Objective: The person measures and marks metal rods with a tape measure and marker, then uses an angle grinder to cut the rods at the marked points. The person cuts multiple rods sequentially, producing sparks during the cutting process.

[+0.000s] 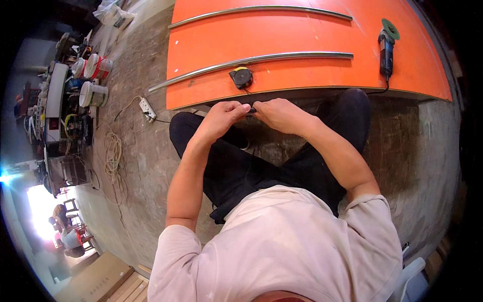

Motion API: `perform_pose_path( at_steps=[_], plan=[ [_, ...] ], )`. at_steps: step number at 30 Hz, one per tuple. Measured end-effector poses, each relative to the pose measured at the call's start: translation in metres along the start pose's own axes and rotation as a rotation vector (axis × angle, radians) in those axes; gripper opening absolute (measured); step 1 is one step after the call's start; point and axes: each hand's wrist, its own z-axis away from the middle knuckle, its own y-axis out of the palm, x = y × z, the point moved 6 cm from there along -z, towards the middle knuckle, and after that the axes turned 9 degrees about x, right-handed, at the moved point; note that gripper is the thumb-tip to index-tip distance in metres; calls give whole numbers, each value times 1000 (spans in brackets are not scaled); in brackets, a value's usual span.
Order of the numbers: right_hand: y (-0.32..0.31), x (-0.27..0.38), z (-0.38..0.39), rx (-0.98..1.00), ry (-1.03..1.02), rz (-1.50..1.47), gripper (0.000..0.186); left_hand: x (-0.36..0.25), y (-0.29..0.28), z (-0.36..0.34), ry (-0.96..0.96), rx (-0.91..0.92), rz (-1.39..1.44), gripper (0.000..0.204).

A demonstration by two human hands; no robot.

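My left hand (226,117) and my right hand (275,115) meet in front of my knees, just below the near edge of the orange board (302,38). Their fingers are closed round a small dark object (252,110), mostly hidden, too small to make out. Just beyond them on the board lies a black and yellow tape measure (241,78). Two shiny metal tubes, a nearer one (302,56) and a farther one (302,10), lie lengthwise across the board. At its right lies a blue angle grinder (386,58) with a green disc and a trailing cord.
A white power strip (147,109) and coiled cable (113,155) lie on the concrete floor (136,60) at left. Buckets (93,94) stand beside cluttered gear (56,100). People (70,240) are by stools near a bright opening, lower left, with flat cartons (95,279) nearby.
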Motion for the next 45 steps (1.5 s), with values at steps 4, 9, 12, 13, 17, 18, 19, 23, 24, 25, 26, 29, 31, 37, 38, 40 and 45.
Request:
perform_pose_path(
  at_steps=[4, 9, 12, 13, 17, 18, 19, 23, 24, 25, 26, 29, 31, 37, 38, 40, 45],
  plan=[
    [-3, 7, 1, -30, -13, 25, 25, -10, -1, 9, -91, 16, 84, 39],
    [-5, 12, -1, -64, -23, 6, 24, -20, -9, 16, -148, 33, 81, 39],
    [-7, 13, 0, -76, -37, -4, 24, -23, -12, 18, -165, 31, 49, 38],
    [-8, 13, -1, -80, -43, -10, 25, -24, -12, 17, -107, 30, 22, 38],
    [-8, 16, 1, -31, -40, -21, 26, -20, -14, 21, 21, 34, -101, 37],
    [-11, 19, 1, -21, -38, -25, 26, -21, -15, 23, 27, 36, -138, 38],
    [-13, 21, 2, -10, -37, -28, 27, -24, -14, 26, 21, 31, -155, 38],
    [-11, 8, 4, -23, 19, -2, 24, -41, -21, 42, 128, -17, -224, 38],
    [-8, -19, 10, -25, 99, 18, 25, -51, -54, 62, 83, -343, -222, 36],
    [-17, -43, 24, 75, 230, 34, 25, -23, -121, 84, 206, -517, -259, 36],
    [-24, -65, 33, -53, 192, 64, 32, -10, -168, 106, 66, -528, -285, 37],
    [-39, -45, 19, -310, -13, -590, 41, -12, -147, 97, 52, -353, -151, 40],
    [-41, -28, -3, -401, -129, -879, 46, -28, -82, 72, 137, -275, 26, 42],
    [-31, -30, 8, -430, 53, -1315, 49, 9, 38, 18, 179, -152, 484, 43],
    [-27, -36, 11, -507, 40, -1417, 49, 8, 45, 13, 186, -139, 513, 43],
    [-30, -41, 13, -520, -10, -1425, 48, 8, 49, 9, 196, -134, 549, 43],
    [-34, -52, 12, -570, -36, -1432, 44, 7, 48, 10, 183, -132, 487, 43]
  ],
)
